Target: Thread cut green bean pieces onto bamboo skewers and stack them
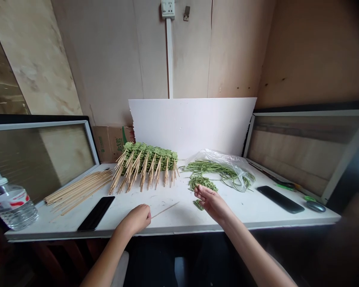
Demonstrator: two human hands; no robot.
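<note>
My left hand [142, 217] is closed in a fist around the end of a thin bamboo skewer [166, 208], whose bare tip points right over the table. My right hand [208, 199] is raised in a pinch in front of a pile of cut green bean pieces [203, 182]; whether a piece sits between its fingertips is too small to tell. A few aligned bean pieces [198, 205] lie just beside that hand. Behind my left hand, a large stack of skewered green beans [152, 153] has its stick ends pointing toward me.
Loose bamboo skewers [80, 187] lie at the left, near a black phone [96, 214] and a water bottle [13, 205]. Long green beans [211, 168] spill from a clear plastic bag [242, 171]. At right are a dark phone-like slab [280, 199] and a computer mouse [316, 206].
</note>
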